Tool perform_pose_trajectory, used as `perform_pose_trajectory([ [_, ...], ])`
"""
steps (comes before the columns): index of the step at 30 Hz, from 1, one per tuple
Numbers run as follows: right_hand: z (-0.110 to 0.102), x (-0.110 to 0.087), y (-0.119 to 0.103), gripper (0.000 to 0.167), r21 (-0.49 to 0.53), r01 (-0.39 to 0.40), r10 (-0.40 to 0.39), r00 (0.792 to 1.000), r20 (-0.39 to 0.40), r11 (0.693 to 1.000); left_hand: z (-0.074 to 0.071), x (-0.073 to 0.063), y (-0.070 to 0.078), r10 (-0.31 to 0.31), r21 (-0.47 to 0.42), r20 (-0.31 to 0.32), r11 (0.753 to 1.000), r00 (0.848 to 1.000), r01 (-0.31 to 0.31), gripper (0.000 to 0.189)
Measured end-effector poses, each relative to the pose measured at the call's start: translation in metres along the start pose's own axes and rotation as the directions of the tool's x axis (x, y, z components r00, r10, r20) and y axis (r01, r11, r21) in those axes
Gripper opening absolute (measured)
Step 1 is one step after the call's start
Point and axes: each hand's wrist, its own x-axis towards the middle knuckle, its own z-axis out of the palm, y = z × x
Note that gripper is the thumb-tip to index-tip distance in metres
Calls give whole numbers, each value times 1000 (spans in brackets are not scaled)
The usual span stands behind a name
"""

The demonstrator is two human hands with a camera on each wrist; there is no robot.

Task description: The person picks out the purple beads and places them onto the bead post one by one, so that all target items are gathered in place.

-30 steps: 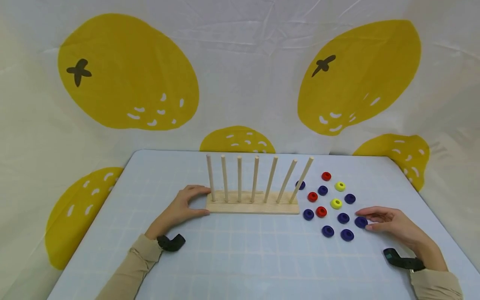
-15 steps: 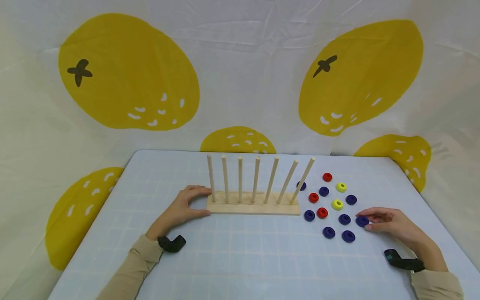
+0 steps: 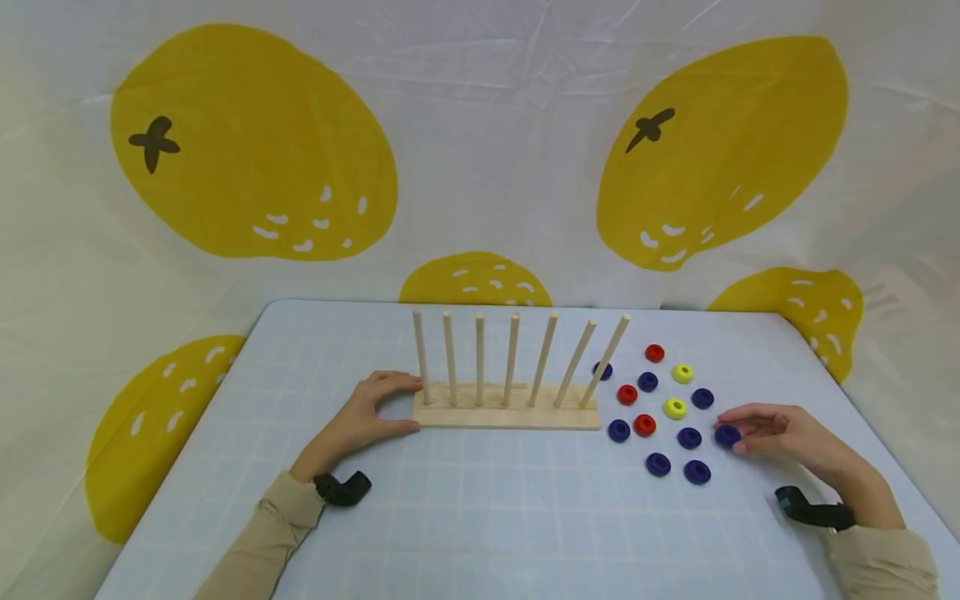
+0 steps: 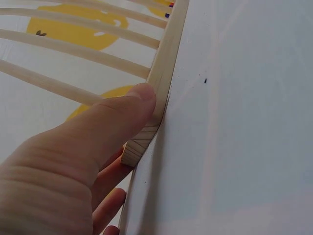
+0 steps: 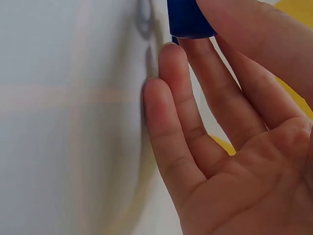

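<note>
My left hand grips the left end of a wooden peg rack, a flat base with several upright dowels, all bare. In the left wrist view the thumb lies on the base's edge, with fingers behind it. My right hand pinches a dark blue ring between thumb and fingers at the right of the loose rings. In the right wrist view that blue ring shows only partly, at the top; the lower fingers are extended near the table.
Between the rack and my right hand lie several blue rings, three red rings and two yellow rings. One blue ring sits behind the rightmost dowel. A lemon-patterned cloth hangs behind the table.
My right hand has risen slightly with the blue ring, which shifts a little up and right in the head view. The left hand and the rack stay in place.
</note>
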Motion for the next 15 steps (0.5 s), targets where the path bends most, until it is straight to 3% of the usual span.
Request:
perform_pose_trajectory([
  [15, -16, -8, -14, 47, -40, 30, -31, 999, -21, 999, 0, 0, 0, -21, -2, 7, 1000, 1000, 21, 61],
])
